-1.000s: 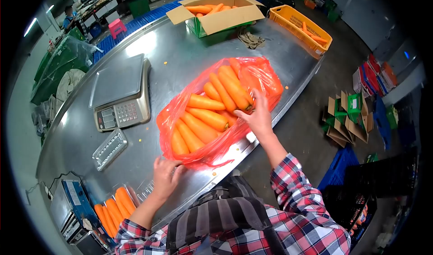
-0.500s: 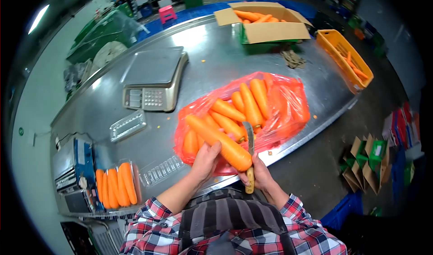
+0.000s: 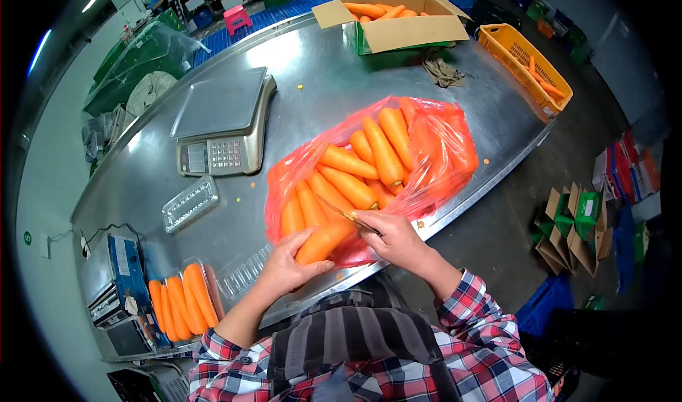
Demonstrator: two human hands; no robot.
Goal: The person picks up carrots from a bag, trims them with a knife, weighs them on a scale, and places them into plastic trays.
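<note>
My left hand [image 3: 288, 265] is wrapped round a large carrot [image 3: 325, 241], thumb along its near side. My right hand [image 3: 398, 240] grips a small knife [image 3: 349, 216] at the carrot's far right end, its blade pointing up and left over the carrot; the fingers cover most of the handle. Just beyond both hands lies a red plastic bag [image 3: 442, 153], opened out, with several loose carrots [image 3: 382, 152] on it.
Left of the bag are a weighing scale [image 3: 226, 125] and a clear plastic tray [image 3: 190, 204]. A tray of carrots [image 3: 183, 302] sits near left, beside a blue machine [image 3: 129, 274]. Across the steel table [image 3: 323, 107] stand a cardboard box [image 3: 419, 34], a rag [image 3: 444, 72] and a yellow crate [image 3: 526, 54].
The held carrot has tipped round, its thick end moving up from near my body. My right hand has raised the knife to that end, its blade swinging leftward. The whole view has shifted slightly.
</note>
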